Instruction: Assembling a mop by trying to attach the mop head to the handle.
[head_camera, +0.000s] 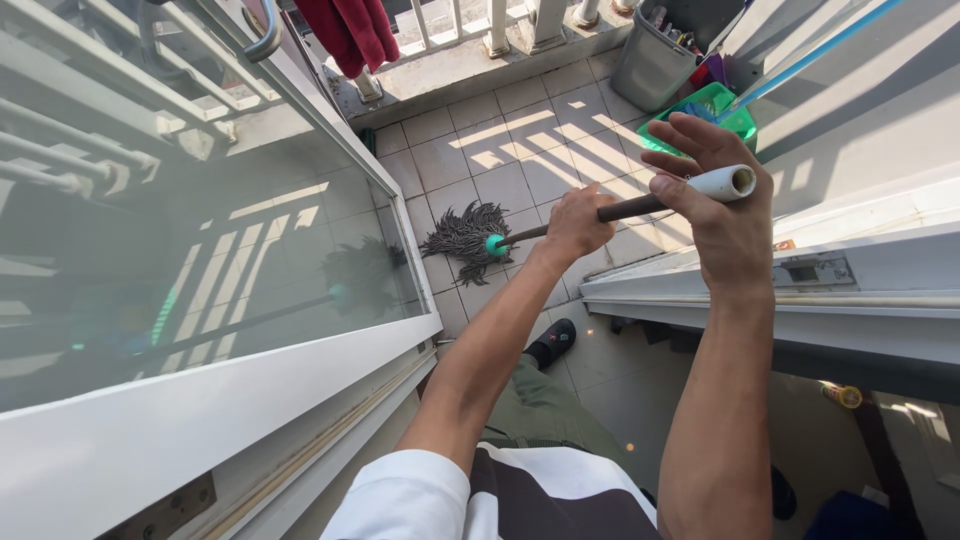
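- Right now a person holds a mop (560, 225) with both hands and looks down at it.
- The left hand (578, 225) is partway down the dark stick, and its grip is clenched tight around the stick.
- The right hand (722, 215) is up at the white end of the stick. The thumb and palm hold the stick, but the fingers are spread out and loose, so this grip is only half closed.
- The stick slants down and away from the person, from the white end to a green cap.
- The mop head (466, 240) is a bunch of dark grey strings. It lies flat on the tiled floor (520, 165) of a balcony, just beside the frame of a glass door (200, 250).
- Sun falls on the tiles and makes stripes of light and shadow.
- The mop shows again as a dim picture in the glass.
- A green dustpan (712, 108) sits on the floor at the far right, near a grey bin (652, 62).
- A thin blue pole (810, 58) leans up from the dustpan.
- A red cloth (352, 30) hangs by the white railing (500, 25) at the far end of the balcony.
- The person's foot in a black shoe (556, 338) stands on the floor by the door rail (760, 290).
- The person wears a white top with dark stripes and green trousers.
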